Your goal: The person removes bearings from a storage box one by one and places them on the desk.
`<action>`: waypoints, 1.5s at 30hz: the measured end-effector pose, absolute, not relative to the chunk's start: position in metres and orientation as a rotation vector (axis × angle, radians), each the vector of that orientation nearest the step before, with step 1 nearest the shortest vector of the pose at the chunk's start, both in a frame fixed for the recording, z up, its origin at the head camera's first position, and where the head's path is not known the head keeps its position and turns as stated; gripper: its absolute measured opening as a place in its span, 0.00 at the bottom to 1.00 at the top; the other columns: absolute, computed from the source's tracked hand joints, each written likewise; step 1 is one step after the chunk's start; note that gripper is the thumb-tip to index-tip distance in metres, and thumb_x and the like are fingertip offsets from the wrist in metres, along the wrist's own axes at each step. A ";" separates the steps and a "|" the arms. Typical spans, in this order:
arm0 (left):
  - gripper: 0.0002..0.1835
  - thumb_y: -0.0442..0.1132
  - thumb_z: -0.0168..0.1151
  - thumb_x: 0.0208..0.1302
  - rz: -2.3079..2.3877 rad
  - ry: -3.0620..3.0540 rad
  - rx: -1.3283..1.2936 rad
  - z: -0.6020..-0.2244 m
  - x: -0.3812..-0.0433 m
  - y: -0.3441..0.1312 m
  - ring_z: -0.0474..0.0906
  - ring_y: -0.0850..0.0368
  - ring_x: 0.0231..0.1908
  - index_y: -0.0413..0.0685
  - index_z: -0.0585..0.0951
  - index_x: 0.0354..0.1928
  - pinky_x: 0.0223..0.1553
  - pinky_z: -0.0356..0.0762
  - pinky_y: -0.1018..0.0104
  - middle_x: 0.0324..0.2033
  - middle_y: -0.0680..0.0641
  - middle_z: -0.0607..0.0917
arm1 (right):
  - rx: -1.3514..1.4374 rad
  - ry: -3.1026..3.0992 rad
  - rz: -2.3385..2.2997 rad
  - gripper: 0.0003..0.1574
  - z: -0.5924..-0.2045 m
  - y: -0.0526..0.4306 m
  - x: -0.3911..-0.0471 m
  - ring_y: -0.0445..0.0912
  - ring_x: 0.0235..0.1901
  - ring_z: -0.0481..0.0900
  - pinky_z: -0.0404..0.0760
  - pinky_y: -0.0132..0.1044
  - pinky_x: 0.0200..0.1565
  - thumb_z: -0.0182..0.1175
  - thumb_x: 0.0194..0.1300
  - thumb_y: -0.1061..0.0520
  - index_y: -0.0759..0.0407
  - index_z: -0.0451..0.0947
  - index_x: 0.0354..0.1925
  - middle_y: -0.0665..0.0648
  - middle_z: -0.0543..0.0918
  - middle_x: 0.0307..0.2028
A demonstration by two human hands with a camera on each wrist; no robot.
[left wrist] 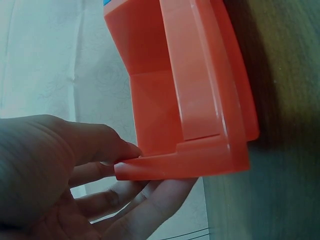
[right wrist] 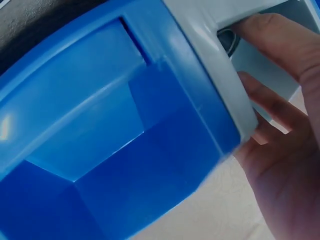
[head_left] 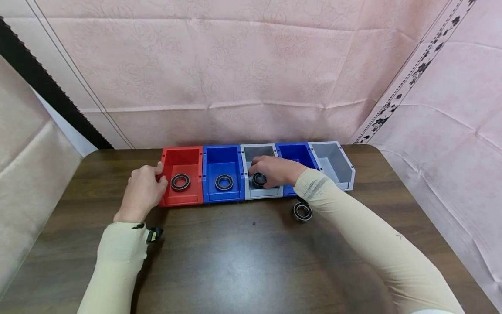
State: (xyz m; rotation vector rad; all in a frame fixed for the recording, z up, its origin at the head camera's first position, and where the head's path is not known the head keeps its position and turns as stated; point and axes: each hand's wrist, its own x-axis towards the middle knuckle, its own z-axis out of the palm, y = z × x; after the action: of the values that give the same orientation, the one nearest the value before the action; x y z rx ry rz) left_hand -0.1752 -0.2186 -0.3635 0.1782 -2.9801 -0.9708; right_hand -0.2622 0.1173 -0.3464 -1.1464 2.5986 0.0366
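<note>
My left hand (head_left: 143, 192) grips the left wall of the red bin (head_left: 166, 200). In the left wrist view the thumb lies inside that wall and the fingers outside. My right hand (head_left: 276, 171) reaches into the middle grey bin (head_left: 262, 150), thumb and fingers about a ball bearing (head_left: 259, 180) low in it. The right wrist view shows only a sliver of this bearing (right wrist: 229, 42) by the thumb. One bearing (head_left: 180, 182) lies in the red bin, another (head_left: 224, 182) in the left blue bin (head_left: 222, 152).
A loose bearing (head_left: 302, 212) lies on the wooden table (head_left: 243, 257), under the right forearm. Right of the middle grey bin stand a second blue bin (head_left: 295, 151) and a light grey bin (head_left: 331, 161). Pink cloth (head_left: 235, 65) hangs behind the row.
</note>
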 end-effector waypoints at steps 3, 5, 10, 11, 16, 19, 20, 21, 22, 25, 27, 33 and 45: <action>0.30 0.34 0.58 0.73 -0.973 -2.984 0.191 -0.364 -0.175 -0.219 0.76 0.51 0.21 0.36 0.65 0.73 0.23 0.77 0.69 0.58 0.24 0.79 | -1.146 2.597 0.057 0.35 -0.349 0.114 -0.262 0.50 0.59 0.81 0.82 0.44 0.60 0.74 0.60 0.60 0.50 0.79 0.65 0.57 0.77 0.64; 0.30 0.34 0.58 0.73 -0.973 -2.987 0.197 -0.364 -0.175 -0.219 0.76 0.50 0.21 0.37 0.65 0.74 0.23 0.77 0.69 0.58 0.24 0.78 | -1.149 2.597 0.064 0.35 -0.351 0.113 -0.263 0.50 0.58 0.81 0.83 0.43 0.60 0.74 0.59 0.60 0.50 0.79 0.65 0.57 0.78 0.64; 0.30 0.34 0.58 0.73 -0.978 -2.990 0.199 -0.363 -0.175 -0.219 0.76 0.51 0.21 0.36 0.65 0.73 0.23 0.77 0.69 0.58 0.23 0.78 | -1.158 2.598 0.079 0.35 -0.354 0.113 -0.264 0.50 0.57 0.82 0.84 0.42 0.58 0.74 0.59 0.61 0.51 0.79 0.65 0.58 0.78 0.63; 0.30 0.34 0.58 0.73 -0.979 -2.990 0.199 -0.363 -0.175 -0.219 0.76 0.51 0.21 0.36 0.65 0.73 0.23 0.77 0.69 0.57 0.23 0.79 | -1.156 2.600 0.079 0.35 -0.355 0.113 -0.264 0.50 0.57 0.82 0.84 0.42 0.58 0.74 0.59 0.61 0.51 0.79 0.65 0.58 0.78 0.63; 0.30 0.35 0.58 0.73 -0.985 -2.990 0.199 -0.363 -0.175 -0.219 0.76 0.50 0.21 0.37 0.65 0.74 0.23 0.77 0.69 0.58 0.24 0.79 | -1.128 2.606 0.071 0.34 -0.356 0.111 -0.264 0.50 0.56 0.82 0.85 0.43 0.57 0.74 0.59 0.62 0.51 0.80 0.64 0.59 0.78 0.63; 0.30 0.35 0.58 0.73 -0.986 -2.992 0.202 -0.362 -0.175 -0.219 0.76 0.50 0.21 0.37 0.65 0.74 0.23 0.77 0.69 0.58 0.24 0.79 | -1.090 2.610 0.077 0.34 -0.356 0.109 -0.264 0.51 0.56 0.82 0.85 0.44 0.57 0.73 0.60 0.62 0.52 0.79 0.64 0.60 0.77 0.63; 0.30 0.35 0.58 0.73 -0.985 -2.992 0.202 -0.362 -0.175 -0.219 0.76 0.50 0.21 0.37 0.65 0.74 0.23 0.78 0.69 0.57 0.24 0.79 | -1.076 2.610 0.079 0.35 -0.356 0.108 -0.264 0.52 0.57 0.82 0.85 0.45 0.57 0.73 0.60 0.63 0.53 0.79 0.65 0.60 0.77 0.64; 0.30 0.35 0.58 0.73 -0.986 -2.992 0.204 -0.362 -0.176 -0.219 0.76 0.50 0.21 0.37 0.65 0.74 0.23 0.78 0.69 0.57 0.24 0.80 | -1.059 2.610 0.084 0.35 -0.356 0.108 -0.264 0.52 0.57 0.82 0.84 0.45 0.58 0.73 0.60 0.63 0.53 0.79 0.65 0.60 0.77 0.64; 0.30 0.35 0.57 0.73 -0.990 -2.993 0.206 -0.361 -0.176 -0.218 0.76 0.50 0.21 0.37 0.65 0.74 0.23 0.77 0.69 0.57 0.24 0.79 | -1.039 2.610 0.088 0.35 -0.356 0.107 -0.264 0.53 0.58 0.82 0.84 0.46 0.58 0.73 0.60 0.63 0.53 0.78 0.65 0.61 0.77 0.65; 0.30 0.35 0.57 0.73 -1.003 -2.994 0.208 -0.361 -0.177 -0.218 0.75 0.50 0.21 0.38 0.65 0.74 0.23 0.77 0.68 0.60 0.25 0.78 | -0.986 2.610 0.098 0.36 -0.356 0.106 -0.264 0.54 0.61 0.81 0.83 0.47 0.59 0.72 0.61 0.63 0.52 0.77 0.67 0.60 0.76 0.67; 0.30 0.34 0.57 0.73 -1.009 -2.994 0.207 -0.361 -0.178 -0.217 0.74 0.49 0.21 0.38 0.64 0.74 0.23 0.76 0.68 0.62 0.24 0.76 | -0.960 2.609 0.101 0.36 -0.356 0.105 -0.264 0.54 0.62 0.80 0.82 0.48 0.60 0.72 0.61 0.63 0.52 0.77 0.67 0.60 0.75 0.68; 0.30 0.34 0.56 0.73 -1.007 -2.990 0.205 -0.361 -0.177 -0.218 0.73 0.49 0.20 0.37 0.64 0.74 0.22 0.76 0.67 0.61 0.24 0.76 | -0.947 2.609 0.086 0.36 -0.357 0.104 -0.263 0.55 0.61 0.81 0.83 0.49 0.59 0.72 0.61 0.63 0.52 0.77 0.67 0.61 0.76 0.67; 0.29 0.34 0.56 0.73 -1.005 -2.991 0.203 -0.361 -0.176 -0.219 0.73 0.49 0.19 0.37 0.65 0.74 0.21 0.75 0.66 0.61 0.24 0.76 | -0.952 2.584 0.118 0.35 -0.357 0.102 -0.263 0.56 0.63 0.79 0.81 0.50 0.61 0.69 0.65 0.64 0.52 0.75 0.68 0.61 0.75 0.68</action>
State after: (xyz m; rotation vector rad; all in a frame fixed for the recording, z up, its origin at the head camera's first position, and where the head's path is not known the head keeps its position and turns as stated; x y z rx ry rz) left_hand -0.1758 -0.2192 -0.3613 0.2026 -2.9906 -1.0050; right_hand -0.2626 0.1023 -0.3573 -0.9522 2.5843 0.1175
